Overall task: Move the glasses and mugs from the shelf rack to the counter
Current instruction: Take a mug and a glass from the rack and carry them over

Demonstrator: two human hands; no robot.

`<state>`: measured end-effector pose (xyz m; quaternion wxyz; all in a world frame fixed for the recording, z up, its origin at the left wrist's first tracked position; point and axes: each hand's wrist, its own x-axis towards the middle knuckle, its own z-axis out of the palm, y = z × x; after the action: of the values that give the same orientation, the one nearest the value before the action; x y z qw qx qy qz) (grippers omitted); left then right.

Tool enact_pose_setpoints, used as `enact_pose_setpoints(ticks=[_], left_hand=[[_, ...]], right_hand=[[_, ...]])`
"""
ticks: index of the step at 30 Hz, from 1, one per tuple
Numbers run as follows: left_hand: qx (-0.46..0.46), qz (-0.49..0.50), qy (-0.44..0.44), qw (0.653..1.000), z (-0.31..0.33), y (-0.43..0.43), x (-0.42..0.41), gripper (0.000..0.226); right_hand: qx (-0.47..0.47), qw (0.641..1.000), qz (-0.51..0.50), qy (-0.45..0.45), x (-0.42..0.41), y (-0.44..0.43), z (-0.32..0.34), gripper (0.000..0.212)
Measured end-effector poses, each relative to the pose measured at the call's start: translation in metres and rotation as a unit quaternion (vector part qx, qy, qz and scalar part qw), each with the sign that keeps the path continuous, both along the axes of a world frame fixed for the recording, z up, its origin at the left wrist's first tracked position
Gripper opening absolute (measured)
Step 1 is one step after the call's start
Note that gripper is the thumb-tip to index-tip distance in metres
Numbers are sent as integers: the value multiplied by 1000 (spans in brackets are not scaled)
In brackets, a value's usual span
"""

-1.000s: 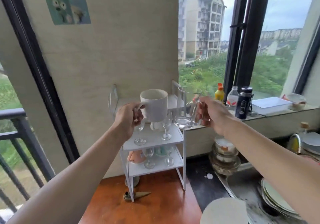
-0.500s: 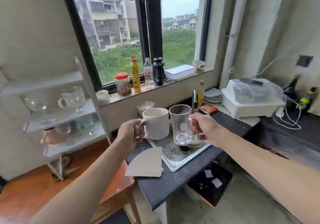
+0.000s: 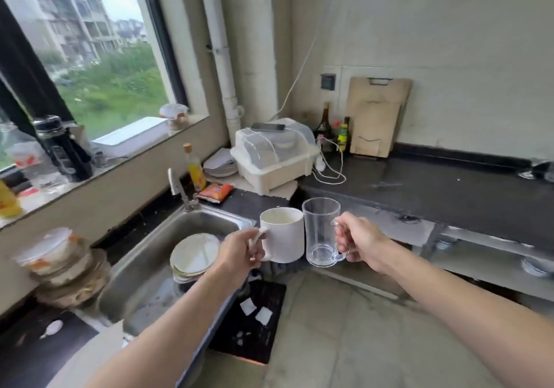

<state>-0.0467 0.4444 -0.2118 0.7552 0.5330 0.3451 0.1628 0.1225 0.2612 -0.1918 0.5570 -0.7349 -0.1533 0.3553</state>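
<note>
My left hand (image 3: 239, 252) grips the handle of a white ceramic mug (image 3: 283, 234), held upright in the air. Right beside it, my right hand (image 3: 358, 240) holds a clear glass mug (image 3: 320, 231) by its handle, also upright. Both cups hang side by side over the floor gap in front of the corner where the sink meets the dark counter (image 3: 434, 186). The shelf rack is out of view.
A steel sink (image 3: 156, 255) with stacked plates (image 3: 195, 254) lies to the left, bowls (image 3: 60, 264) stacked beside it. A white dish box (image 3: 274, 155), bottles, cables and cutting boards (image 3: 376, 116) crowd the counter's back corner. An open shelf (image 3: 479, 255) runs under the counter.
The view has swung right, from the shelf rack past the window to the dark counter. Both hands carried the white mug and glass mug along, still side by side.
</note>
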Motion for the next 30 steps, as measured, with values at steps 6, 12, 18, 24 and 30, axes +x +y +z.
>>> enact_pose_setpoints(ticks=[6,12,18,24,30], left_hand=[[-20,-149,-2,989,-8,-9,155,23],[-11,-272,8,962,-8,-43,294,25],[-14,-365,22,931,-26,-103,408,26],[11,-412,15,911,-41,-170,517,24],[40,-422,38,905,-38,-222,621,28]], right_hand=[[-14,994,-110,7,109,-38,-7,32],[0,976,-217,17,190,-98,-7,30],[-12,955,-294,25,261,-170,-26,32],[-25,946,-323,19,357,-241,-45,38],[-39,944,-328,17,462,-296,-49,37]])
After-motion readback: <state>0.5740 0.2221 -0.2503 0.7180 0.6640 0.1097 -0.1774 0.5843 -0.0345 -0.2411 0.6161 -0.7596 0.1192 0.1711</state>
